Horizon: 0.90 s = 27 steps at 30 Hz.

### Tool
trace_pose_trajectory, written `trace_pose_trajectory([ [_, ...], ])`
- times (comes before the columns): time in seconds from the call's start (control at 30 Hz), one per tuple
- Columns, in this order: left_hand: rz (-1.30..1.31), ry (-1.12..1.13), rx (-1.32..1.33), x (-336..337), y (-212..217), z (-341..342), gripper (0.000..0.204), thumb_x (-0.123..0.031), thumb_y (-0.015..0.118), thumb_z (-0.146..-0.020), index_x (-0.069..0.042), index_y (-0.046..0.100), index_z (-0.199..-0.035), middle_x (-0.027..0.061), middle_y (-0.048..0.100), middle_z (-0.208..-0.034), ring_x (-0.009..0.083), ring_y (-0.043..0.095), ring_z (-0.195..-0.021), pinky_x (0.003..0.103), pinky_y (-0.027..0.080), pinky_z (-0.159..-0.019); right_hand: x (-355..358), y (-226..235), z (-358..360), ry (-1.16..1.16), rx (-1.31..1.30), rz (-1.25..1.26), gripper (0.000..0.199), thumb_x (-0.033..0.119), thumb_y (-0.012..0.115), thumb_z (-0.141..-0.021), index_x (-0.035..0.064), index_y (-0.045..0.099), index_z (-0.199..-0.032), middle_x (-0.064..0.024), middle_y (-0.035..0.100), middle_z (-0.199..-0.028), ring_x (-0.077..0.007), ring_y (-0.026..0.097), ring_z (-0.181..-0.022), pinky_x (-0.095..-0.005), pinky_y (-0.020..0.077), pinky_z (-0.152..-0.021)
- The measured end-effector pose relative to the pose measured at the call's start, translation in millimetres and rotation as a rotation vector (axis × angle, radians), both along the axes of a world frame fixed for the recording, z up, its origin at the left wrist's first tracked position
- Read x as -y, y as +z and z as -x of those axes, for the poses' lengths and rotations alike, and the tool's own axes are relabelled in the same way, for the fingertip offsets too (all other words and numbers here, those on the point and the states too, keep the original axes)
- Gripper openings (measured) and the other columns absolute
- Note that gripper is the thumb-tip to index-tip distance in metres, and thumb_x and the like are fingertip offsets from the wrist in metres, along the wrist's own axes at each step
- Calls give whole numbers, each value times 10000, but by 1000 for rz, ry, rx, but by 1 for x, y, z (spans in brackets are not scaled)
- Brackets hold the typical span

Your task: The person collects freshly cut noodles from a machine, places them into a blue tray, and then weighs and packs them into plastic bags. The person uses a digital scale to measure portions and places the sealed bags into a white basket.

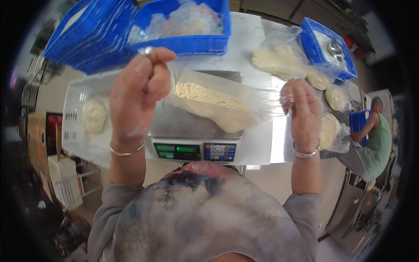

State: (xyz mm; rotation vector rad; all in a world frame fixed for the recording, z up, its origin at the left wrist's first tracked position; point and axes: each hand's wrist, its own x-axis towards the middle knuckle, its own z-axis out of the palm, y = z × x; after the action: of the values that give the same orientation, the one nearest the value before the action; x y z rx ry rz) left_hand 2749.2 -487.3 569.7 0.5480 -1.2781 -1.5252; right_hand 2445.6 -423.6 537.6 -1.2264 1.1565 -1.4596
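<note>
A clear plastic bag (214,118) of pale fresh noodles (209,95) stretches between my hands, over the metal pan of a digital scale (174,124). My right hand (302,115) is closed in a pinch on the bag's drawn-out right end. At the bag's left end my left hand (140,89) is closed, its fingers curled against the plastic; the exact grip is partly hidden and blurred. A ring shows on that hand. Below the pan, the scale's green display and keypad face me.
To the left, a white perforated crate (72,126) holds a bagged noodle portion (94,115). Blue crates (183,47) stand behind the scale. More bagged noodles (279,59) lie at right, beside a blue basket (321,54). A person in green (377,144) sits at far right.
</note>
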Motion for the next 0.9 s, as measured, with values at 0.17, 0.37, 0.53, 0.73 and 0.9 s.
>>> trace_pose_trajectory([
  [0.17,-136,229,298,-33,-49,-59,310,-210,492,-991,18,550,-1193,-10,526,-856,80,476,-817,227,383,-759,1,-34,-42,72,-384,-270,197,191,523,-991,26,610,-931,-19,630,-849,-89,568,-767,-228,443,-688],
  [0.37,28,493,381,-49,-64,-94,343,-228,572,-965,-5,551,-1224,44,570,-1172,126,511,-1098,286,382,-984,-16,0,-35,-142,-635,158,287,184,479,-985,-12,610,-1149,-96,644,-1097,-162,585,-1022,-298,419,-941],
  [0.53,35,479,331,-51,-68,-96,474,-247,639,-898,36,508,-1256,139,535,-1239,219,492,-1203,357,356,-1056,-28,30,-52,-117,-724,443,309,175,427,-1010,-19,643,-1115,-174,660,-1153,-252,608,-1126,-364,419,-1017],
  [0.73,265,501,587,-47,-60,-95,502,-231,697,-868,30,502,-1250,123,555,-1193,208,498,-1180,348,372,-1030,-33,42,-80,-22,-796,525,306,170,415,-1022,13,673,-1072,-174,664,-1144,-282,619,-1131,-402,432,-1033],
  [0.9,389,575,741,-48,-58,-81,475,-220,700,-868,22,516,-1232,111,570,-1130,200,519,-1120,340,405,-987,-34,45,-105,110,-717,513,240,87,446,-1006,-34,650,-1037,-154,675,-1084,-234,629,-1055,-329,459,-950],
])
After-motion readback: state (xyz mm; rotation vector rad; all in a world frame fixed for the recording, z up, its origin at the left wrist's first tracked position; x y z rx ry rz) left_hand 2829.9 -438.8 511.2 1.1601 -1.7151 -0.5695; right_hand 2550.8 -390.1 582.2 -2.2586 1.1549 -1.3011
